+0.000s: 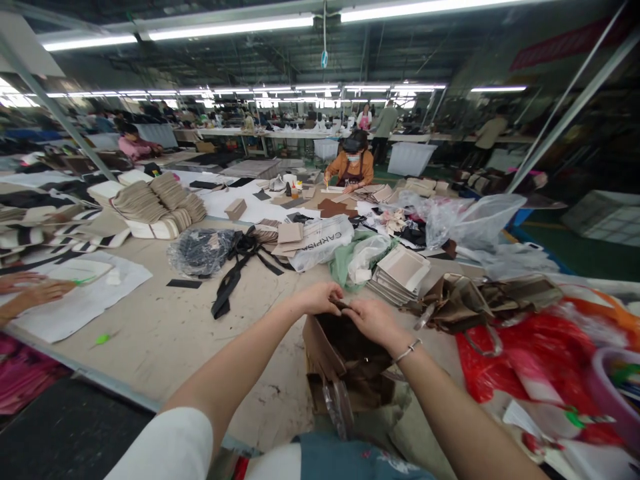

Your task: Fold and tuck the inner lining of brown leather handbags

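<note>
Both hands, left [320,298] and right [373,319], are pinching together the brown bag's [345,363] soft, light, floppy top edge.

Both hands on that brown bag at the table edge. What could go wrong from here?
1. The brown bag sits at the table edge with the left hand and right hand gripping only its top; it might tip off.
2. The red plastic bags and brown bags crowd the right side and could snag.

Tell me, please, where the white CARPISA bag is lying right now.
The white CARPISA bag lies mid-table, beyond both hands, between black straps and a green plastic bag.
</note>
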`<act>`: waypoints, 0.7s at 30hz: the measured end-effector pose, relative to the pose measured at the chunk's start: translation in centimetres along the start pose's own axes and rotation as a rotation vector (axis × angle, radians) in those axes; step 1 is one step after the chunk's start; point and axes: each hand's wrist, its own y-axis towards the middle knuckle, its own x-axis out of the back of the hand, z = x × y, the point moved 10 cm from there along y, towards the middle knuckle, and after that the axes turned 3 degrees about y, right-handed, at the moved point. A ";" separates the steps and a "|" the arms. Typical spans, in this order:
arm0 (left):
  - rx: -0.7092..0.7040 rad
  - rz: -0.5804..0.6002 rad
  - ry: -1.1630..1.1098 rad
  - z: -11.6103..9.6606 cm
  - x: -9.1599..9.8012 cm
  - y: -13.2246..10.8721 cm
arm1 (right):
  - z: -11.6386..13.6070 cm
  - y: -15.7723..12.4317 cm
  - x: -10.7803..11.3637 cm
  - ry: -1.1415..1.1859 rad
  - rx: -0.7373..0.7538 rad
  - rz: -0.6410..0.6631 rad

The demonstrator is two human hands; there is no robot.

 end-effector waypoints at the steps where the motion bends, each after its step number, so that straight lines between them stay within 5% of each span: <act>1: -0.003 -0.007 0.005 0.2 0.0 -0.4 | 0.1 0.1 0.0 -0.008 0.010 0.001; 7: 0.143 -0.008 0.023 1.8 0.5 -2.0 | 0.5 0.2 -0.1 0.008 0.080 0.021; 21: 0.125 -0.033 0.067 1.1 0.8 -1.1 | -0.5 -0.2 -0.1 0.316 0.177 0.022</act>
